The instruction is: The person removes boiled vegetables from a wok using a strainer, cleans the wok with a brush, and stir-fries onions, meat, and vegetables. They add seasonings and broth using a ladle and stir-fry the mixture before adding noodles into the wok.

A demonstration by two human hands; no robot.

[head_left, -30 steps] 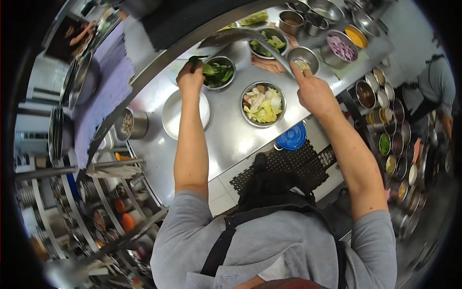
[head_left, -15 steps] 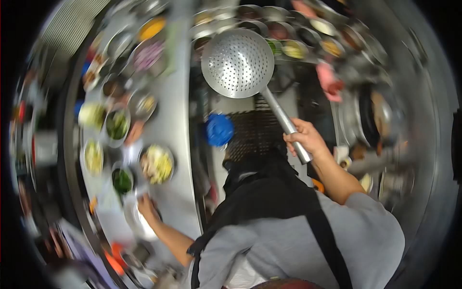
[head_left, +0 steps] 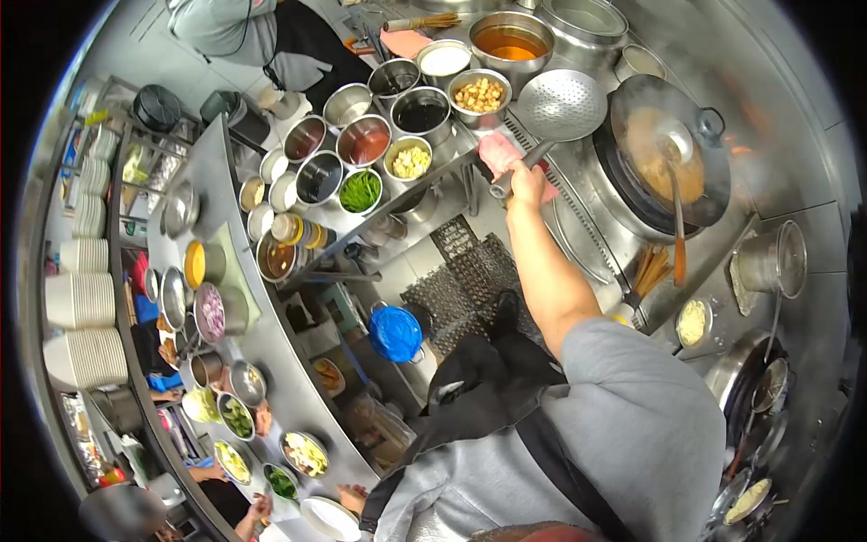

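Note:
My right hand point(head_left: 526, 182) is closed round the metal handle of a large perforated skimmer point(head_left: 562, 106). The skimmer's bowl is beside the left rim of a steaming black wok point(head_left: 637, 113) with brown contents. A ladle point(head_left: 679, 203) with a wooden end rests in that wok. Beside my right hand, a pink cloth point(head_left: 498, 152) lies at the stove edge. At the bottom, my left hand point(head_left: 353, 498) is closed at the rim of a white plate point(head_left: 327, 518); its fingers are partly hidden. Bowls of greens point(head_left: 281, 482) and of pale and yellow pieces point(head_left: 305, 453) stand near the plate.
Pots of sauces and ingredients crowd a steel counter point(head_left: 312, 248), including chopped scallions point(head_left: 360, 191) and reddish-brown oil point(head_left: 513, 42). A blue-covered bucket point(head_left: 395, 334) stands on the floor by a black mat point(head_left: 456, 294). Another person point(head_left: 221, 32) stands at upper left; others' hands point(head_left: 262, 417) reach in at left.
My view has turned toward the stove and is sharper. My right hand has carried the skimmer from above the floor to beside the wok. My left hand stays at the plate.

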